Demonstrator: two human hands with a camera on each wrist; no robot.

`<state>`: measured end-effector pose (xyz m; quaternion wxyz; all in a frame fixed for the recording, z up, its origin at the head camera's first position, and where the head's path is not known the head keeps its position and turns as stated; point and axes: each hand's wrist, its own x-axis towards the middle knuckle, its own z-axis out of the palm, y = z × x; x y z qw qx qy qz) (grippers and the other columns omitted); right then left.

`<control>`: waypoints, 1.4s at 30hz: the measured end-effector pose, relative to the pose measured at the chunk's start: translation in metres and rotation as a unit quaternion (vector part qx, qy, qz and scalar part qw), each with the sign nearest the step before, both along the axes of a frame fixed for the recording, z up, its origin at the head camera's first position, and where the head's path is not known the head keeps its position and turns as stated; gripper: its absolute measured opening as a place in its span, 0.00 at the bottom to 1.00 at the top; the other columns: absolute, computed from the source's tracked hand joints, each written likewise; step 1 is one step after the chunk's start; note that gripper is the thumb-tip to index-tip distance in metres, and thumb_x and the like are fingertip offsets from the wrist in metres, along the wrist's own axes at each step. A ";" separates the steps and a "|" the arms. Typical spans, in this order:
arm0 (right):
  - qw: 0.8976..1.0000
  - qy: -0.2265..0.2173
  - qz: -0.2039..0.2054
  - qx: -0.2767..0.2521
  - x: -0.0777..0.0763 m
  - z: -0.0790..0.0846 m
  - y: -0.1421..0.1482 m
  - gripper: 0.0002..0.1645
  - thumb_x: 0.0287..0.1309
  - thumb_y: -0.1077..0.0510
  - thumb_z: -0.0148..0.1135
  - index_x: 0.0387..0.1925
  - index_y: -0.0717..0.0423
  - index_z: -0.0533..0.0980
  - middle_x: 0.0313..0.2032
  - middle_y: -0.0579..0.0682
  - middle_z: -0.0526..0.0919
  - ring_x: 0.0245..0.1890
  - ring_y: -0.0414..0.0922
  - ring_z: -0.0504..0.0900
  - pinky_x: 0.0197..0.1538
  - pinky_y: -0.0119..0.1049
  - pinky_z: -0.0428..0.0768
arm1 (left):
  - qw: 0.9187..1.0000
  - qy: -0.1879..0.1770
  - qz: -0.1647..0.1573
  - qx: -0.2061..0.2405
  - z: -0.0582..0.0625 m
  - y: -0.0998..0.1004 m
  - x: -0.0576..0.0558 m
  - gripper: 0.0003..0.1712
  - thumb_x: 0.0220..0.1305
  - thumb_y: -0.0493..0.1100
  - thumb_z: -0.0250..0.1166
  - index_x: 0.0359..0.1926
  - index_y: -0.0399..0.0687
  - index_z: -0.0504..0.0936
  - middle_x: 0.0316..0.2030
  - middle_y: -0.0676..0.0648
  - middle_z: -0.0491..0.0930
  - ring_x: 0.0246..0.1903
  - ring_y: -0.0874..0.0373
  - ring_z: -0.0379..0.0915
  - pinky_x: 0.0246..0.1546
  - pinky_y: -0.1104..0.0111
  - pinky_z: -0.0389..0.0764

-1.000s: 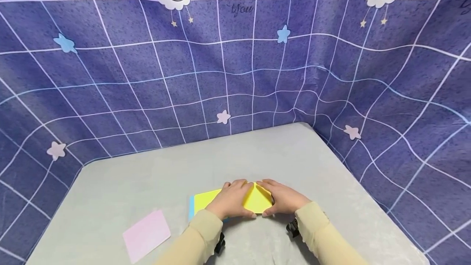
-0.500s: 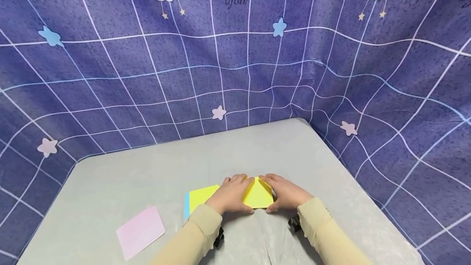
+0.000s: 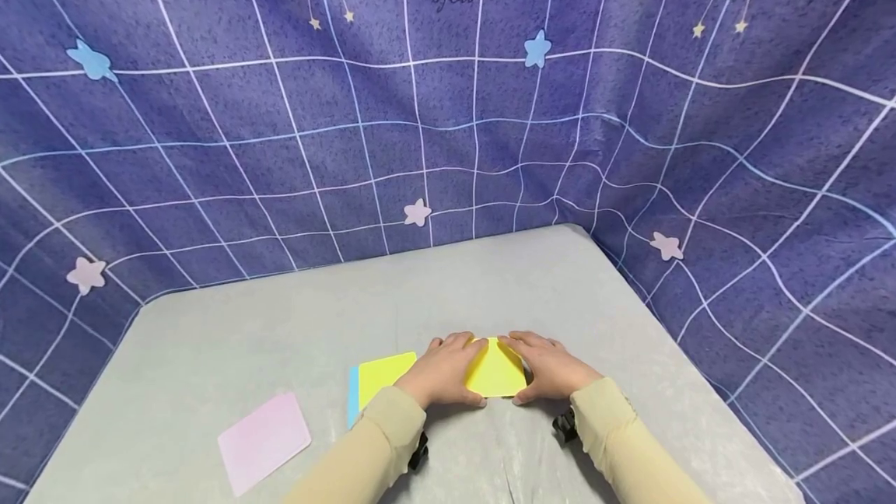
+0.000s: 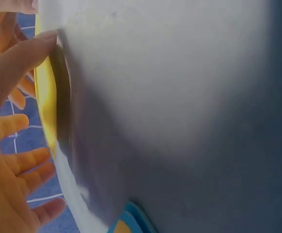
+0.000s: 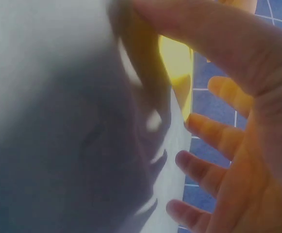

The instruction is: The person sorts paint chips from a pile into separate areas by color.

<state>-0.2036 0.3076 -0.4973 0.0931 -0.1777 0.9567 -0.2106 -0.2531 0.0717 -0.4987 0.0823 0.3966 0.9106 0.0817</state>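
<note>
In the head view, both hands hold a yellow card (image 3: 495,372) between them, over the grey table. My left hand (image 3: 444,373) grips its left end, thumb at the near edge and fingers at the far edge. My right hand (image 3: 553,368) grips the right end the same way. In the left wrist view, the thumb (image 4: 22,60) touches the edge of the yellow card (image 4: 46,97), which casts a shadow below. The right wrist view has the thumb on the yellow card (image 5: 177,63) and the other fingers (image 5: 204,170) spread apart.
Left of the hands, another yellow card (image 3: 385,372) lies on a blue card (image 3: 353,395), partly hidden by the left arm. A pink card (image 3: 264,442) lies farther left on the grey table (image 3: 336,317). A purple gridded curtain (image 3: 336,138) stands behind and at right.
The hands have moved slightly apart along the yellow card, baring more of its middle. The head view has shifted a little; the other cards keep their places.
</note>
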 end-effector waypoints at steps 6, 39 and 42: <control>1.000 -0.011 -0.004 0.021 -0.002 0.001 -0.005 0.61 0.44 0.46 0.85 0.77 0.55 0.64 0.73 0.62 0.65 0.74 0.62 0.61 0.68 0.69 0.59 | 0.999 -0.018 0.022 0.020 0.005 -0.025 -0.002 0.53 0.59 0.65 0.75 0.78 0.50 0.64 0.73 0.40 0.65 0.73 0.45 0.60 0.71 0.46 0.61; 0.994 -0.007 0.100 0.035 -0.032 -0.010 -0.101 0.59 0.46 0.39 0.84 0.74 0.55 0.68 0.70 0.61 0.70 0.71 0.59 0.67 0.69 0.61 0.65 | 0.995 -0.010 0.104 0.004 -0.016 -0.097 0.013 0.59 0.53 0.71 0.75 0.74 0.38 0.68 0.71 0.38 0.68 0.71 0.44 0.62 0.68 0.45 0.65; 0.994 -0.008 0.102 0.038 -0.037 -0.006 -0.108 0.58 0.46 0.39 0.83 0.74 0.54 0.68 0.70 0.60 0.69 0.71 0.59 0.66 0.70 0.60 0.64 | 0.994 0.006 0.108 0.006 -0.014 -0.102 0.011 0.57 0.54 0.69 0.76 0.73 0.38 0.69 0.70 0.39 0.69 0.70 0.44 0.64 0.67 0.45 0.67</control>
